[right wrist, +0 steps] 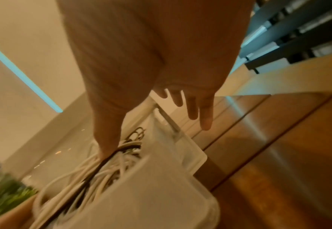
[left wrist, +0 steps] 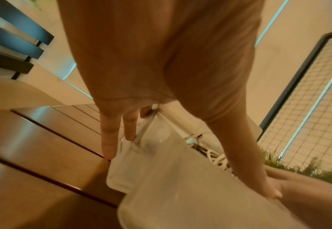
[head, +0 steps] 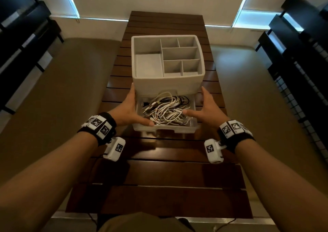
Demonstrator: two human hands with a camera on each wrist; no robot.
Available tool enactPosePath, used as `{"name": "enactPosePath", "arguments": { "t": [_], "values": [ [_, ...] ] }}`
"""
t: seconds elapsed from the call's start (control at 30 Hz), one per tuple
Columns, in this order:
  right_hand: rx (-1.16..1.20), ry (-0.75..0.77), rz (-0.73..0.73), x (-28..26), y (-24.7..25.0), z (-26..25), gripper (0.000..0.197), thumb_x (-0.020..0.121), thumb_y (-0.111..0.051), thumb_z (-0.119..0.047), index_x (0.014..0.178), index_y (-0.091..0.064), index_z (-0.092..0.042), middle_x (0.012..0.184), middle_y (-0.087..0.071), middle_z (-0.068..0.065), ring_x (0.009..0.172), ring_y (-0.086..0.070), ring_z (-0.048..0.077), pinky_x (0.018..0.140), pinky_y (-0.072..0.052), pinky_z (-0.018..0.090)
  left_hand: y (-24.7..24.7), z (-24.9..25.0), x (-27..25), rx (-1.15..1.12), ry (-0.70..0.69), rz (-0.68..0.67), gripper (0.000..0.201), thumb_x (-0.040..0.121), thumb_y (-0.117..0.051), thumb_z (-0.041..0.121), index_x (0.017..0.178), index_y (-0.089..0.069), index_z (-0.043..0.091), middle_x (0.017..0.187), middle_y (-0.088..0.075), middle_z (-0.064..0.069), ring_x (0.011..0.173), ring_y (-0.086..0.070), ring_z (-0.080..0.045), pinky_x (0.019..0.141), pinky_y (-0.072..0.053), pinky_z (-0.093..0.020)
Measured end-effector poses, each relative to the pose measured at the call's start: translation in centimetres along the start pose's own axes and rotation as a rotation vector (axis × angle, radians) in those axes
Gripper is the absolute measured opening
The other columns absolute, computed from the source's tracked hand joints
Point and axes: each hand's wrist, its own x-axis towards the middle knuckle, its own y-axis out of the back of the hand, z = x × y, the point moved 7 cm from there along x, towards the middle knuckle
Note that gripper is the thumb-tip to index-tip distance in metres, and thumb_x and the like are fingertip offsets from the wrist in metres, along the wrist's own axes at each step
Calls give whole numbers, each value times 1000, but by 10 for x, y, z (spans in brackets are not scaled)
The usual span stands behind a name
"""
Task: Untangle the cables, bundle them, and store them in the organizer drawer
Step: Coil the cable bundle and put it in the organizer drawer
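Left hand [head: 130,107] and right hand [head: 206,105], fingers straight, flank the open drawer [head: 165,128]; tangled cables [head: 166,110] inside, contact apparently light.

Table [head: 159,175] under my arms = dark wood slats, glossy varnish, strong glare. Organizer [head: 168,82] = matt off-white plastic, smooth. Its drawer [head: 165,128] = clear/frosted plastic, smooth, semi-see-thru. Cables [head: 166,111] in it: mostly white smooth plastic sheath, slight sheen, a few black. My wrist straps [head: 106,125] = black cloth, matt, w/ white plastic marker blocks.
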Motion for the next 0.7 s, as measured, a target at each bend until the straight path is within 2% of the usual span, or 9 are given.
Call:
{"name": "enactPosePath", "arguments": {
  "t": [0.13, 0.23, 0.3, 0.37, 0.43, 0.5, 0.57, 0.6, 0.7],
  "values": [
    [74, -17, -44, 28, -3, 1, 91, 84, -85, -28, 158, -33, -20, 149, -53, -2, 133, -54, 19, 115, -44, 42, -2, -6, -8, 42, 45, -92, 170, 51, -107, 35, 160, 23, 43, 172, -14, 8, 154, -22, -10, 122, -25, -30],
    [-12, -38, 53, 38, -1, 3, 65, 90, -73, -14, 149, -47, -16, 135, -63, 0, 121, -59, 21, 104, -46, 33, -3, -2, -5, 62, 22, -55, 170, 49, -107, 39, 161, 21, 42, 171, -15, 6, 154, -23, -11, 123, -26, -29],
    [11, -53, 142, 41, 2, 2, 57, 91, -68, -7, 145, -52, -17, 130, -64, 1, 116, -60, 20, 96, -43, 27, -2, 0, -2, 52, -5, 7, 166, 50, -108, 37, 163, 14, 41, 168, -21, 6, 151, -29, -9, 118, -32, -17],
    [68, -53, 203, 44, 4, 1, 55, 89, -71, -6, 141, -56, -19, 133, -67, 3, 120, -62, 22, 95, -44, 26, -1, 1, -1, 39, -32, 49, 157, 54, -106, 28, 165, 5, 33, 164, -28, 7, 144, -36, 1, 104, -33, 0],
    [57, -47, 198, 43, 6, -2, 55, 89, -77, -11, 140, -57, -19, 130, -66, -2, 118, -61, 17, 94, -45, 25, 0, 7, -4, 31, -49, 89, 147, 59, -104, 21, 166, -4, 26, 156, -37, 11, 128, -41, 22, 95, -33, 6],
    [23, -39, 124, 41, 8, -6, 59, 89, -80, -22, 143, -55, -19, 127, -63, -7, 113, -60, 12, 86, -52, 25, 3, 10, -8, 54, -48, 120, 140, 61, -103, 18, 166, -10, 24, 147, -42, 17, 118, -41, 32, 92, -34, 6],
    [-10, -53, 22, 36, 9, -8, 62, 90, -77, -31, 145, -51, -19, 131, -62, -6, 110, -65, 15, 78, -62, 31, 5, 13, -14, 83, -23, 129, 141, 58, -104, 28, 165, -12, 27, 150, -40, 14, 125, -45, 21, 104, -37, -4],
    [-59, -47, 23, 31, 12, -9, 59, 91, -75, -34, 143, -52, -18, 131, -62, -4, 111, -66, 17, 82, -63, 37, 6, 13, -18, 120, 7, 151, 141, 56, -105, 37, 164, -15, 28, 154, -37, 10, 131, -44, 8, 113, -38, -16],
    [-246, 53, 334, -2, 35, -23, 21, 94, -70, -30, 111, -62, -20, 112, -63, -4, 96, -63, 15, 88, -59, 42, 8, 16, -36, 319, 39, 294, 114, 55, -101, 52, 143, -36, 21, 139, -36, 3, 126, -47, -14, 110, -49, -36]
  ]
}}
